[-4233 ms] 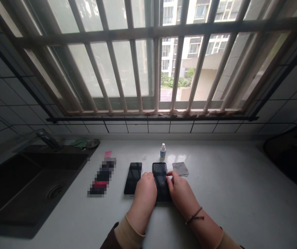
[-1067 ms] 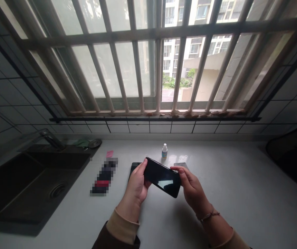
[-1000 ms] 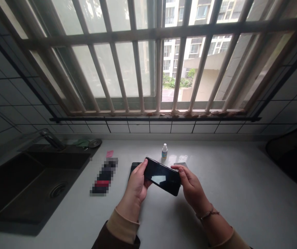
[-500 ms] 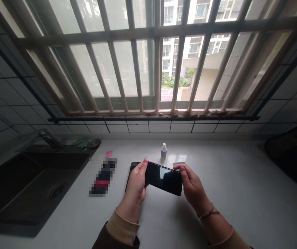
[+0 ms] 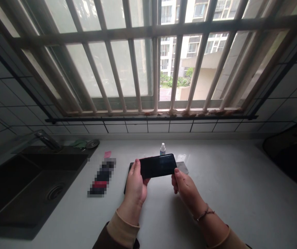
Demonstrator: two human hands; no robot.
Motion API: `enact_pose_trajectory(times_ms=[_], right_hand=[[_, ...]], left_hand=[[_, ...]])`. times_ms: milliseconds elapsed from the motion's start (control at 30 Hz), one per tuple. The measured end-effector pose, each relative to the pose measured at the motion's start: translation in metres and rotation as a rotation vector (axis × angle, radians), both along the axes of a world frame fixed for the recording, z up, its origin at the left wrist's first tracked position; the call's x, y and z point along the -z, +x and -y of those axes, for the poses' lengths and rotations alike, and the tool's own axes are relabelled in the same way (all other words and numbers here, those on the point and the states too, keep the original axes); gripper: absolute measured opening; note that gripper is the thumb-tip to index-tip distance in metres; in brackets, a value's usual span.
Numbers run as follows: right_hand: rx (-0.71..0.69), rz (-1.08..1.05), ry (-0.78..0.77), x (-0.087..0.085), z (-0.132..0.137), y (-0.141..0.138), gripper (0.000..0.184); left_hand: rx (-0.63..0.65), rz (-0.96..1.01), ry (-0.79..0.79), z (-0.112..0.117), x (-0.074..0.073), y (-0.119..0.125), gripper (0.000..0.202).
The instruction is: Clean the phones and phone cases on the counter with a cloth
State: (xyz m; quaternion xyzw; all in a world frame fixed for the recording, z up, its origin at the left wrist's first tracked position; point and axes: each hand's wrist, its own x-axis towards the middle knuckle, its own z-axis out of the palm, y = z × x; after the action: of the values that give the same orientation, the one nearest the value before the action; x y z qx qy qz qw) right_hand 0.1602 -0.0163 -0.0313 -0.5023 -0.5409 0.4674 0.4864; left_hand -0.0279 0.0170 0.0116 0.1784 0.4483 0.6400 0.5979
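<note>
1. Black glossy smartphone [image 5: 157, 166] is up off the counter, dark face tipped up toward the head camera. It's just swung round from the slant it had a moment ago, so its long side now runs almost level across the view
2. Left hand [image 5: 135, 183] is the one doing the work here: closed around the phone's left end, with the fingers bunched against it, and it looks like a proper grip
3. Right hand [image 5: 186, 190] is much looser and half open. Its thumb tip sits right at the phone's lower right corner, with the fingers curled in just below. Honestly can't tell if it's taking any weight. There's a thin braided bracelet [image 5: 204, 214] on that wrist
4. Directly below the held phone, a second black smartphone [image 5: 130, 173] lies on the white counter [image 5: 216, 193], mostly hidden, with only its left edge showing past the left hand
5. Just behind the held phone there's a small dropper bottle [image 5: 162, 149], and a grey cloth [image 5: 182, 167] pokes out behind its right end
6. Off to the left of the held phone sit a pink note [image 5: 107, 154] and a pixelated object [image 5: 102, 178], no idea what that is, then a dark sink [image 5: 55, 162] further along
</note>
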Motion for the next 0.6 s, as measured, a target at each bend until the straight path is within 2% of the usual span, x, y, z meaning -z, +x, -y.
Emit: enact_pose_trajectory(times_ms=[200,400,500,600], right_hand=[[0.027,-0.094,0.013,0.003,0.001,-0.002,0.064],[0.011,-0.093,-0.022,0.007,-0.004,0.001,0.073],[0.024,-0.200,-0.136,0.005,-0.008,0.005,0.085],[-0.014,-0.166,-0.178,-0.004,-0.005,0.005,0.082]], left_hand=[[0.005,0.000,-0.010,0.001,0.003,0.003,0.031],[-0.004,-0.095,0.002,-0.002,0.004,-0.004,0.042],[0.153,-0.319,0.087,-0.003,0.005,-0.010,0.049],[0.353,-0.685,0.142,-0.001,0.005,-0.014,0.049]])
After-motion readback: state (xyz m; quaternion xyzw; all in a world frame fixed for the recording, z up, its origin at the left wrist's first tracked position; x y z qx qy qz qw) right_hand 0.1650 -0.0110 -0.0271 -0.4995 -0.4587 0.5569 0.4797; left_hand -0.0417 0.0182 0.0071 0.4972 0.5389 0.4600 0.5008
